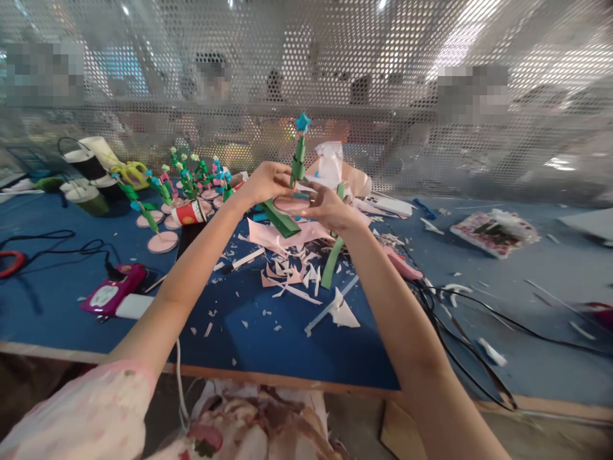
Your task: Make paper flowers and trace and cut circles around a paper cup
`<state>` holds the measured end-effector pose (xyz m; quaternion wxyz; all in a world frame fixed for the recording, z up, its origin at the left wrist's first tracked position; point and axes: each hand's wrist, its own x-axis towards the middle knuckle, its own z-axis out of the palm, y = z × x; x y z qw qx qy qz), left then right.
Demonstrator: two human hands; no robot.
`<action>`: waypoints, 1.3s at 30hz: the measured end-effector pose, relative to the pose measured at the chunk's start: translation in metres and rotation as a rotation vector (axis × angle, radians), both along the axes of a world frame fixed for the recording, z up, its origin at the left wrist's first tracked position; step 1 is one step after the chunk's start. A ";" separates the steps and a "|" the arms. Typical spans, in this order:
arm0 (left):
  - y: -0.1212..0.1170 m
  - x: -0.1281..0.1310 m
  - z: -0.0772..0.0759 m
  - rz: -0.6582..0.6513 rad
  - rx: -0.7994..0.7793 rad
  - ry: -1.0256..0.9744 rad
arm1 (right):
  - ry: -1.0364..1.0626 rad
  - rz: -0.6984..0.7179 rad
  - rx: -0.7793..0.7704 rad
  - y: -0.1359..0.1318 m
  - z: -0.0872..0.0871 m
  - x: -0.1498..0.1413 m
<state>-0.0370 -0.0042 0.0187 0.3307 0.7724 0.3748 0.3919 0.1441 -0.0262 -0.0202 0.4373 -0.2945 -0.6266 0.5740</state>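
Observation:
In front of me, above the table, I hold up a small paper craft: a blue star [302, 122] tops a green paper-wrapped stem [299, 161], which stands upright on a round pink base [290, 204]. My left hand [269, 181] pinches it from the left, fingers near the foot of the stem. From the right, my right hand [328, 208] closes on the edge of the base. Where the fingertips meet the craft is partly hidden. Below lie a wide green paper strip [281, 220], a narrower green strip [331, 263] and pink paper [268, 236].
Several finished paper flowers [189, 176] on pink discs stand at the left. A red paper cup [189, 213] lies beside them. Nearer are a purple device [112, 294], paper scraps [292, 278] and black cables [431, 303]. A perforated metal screen [407, 134] borders the table's back.

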 end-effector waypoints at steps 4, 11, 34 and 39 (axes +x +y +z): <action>0.000 -0.006 0.017 0.059 0.020 -0.075 | -0.157 -0.130 -0.003 0.004 0.001 0.006; 0.010 -0.030 0.032 0.184 0.002 -0.165 | -0.294 -0.177 0.264 -0.002 0.003 -0.005; -0.038 -0.078 -0.016 0.181 -0.136 -0.270 | -0.215 -0.097 0.289 -0.014 -0.058 -0.085; -0.030 -0.076 -0.022 0.264 -0.116 -0.321 | -0.232 -0.017 0.252 -0.012 -0.044 -0.076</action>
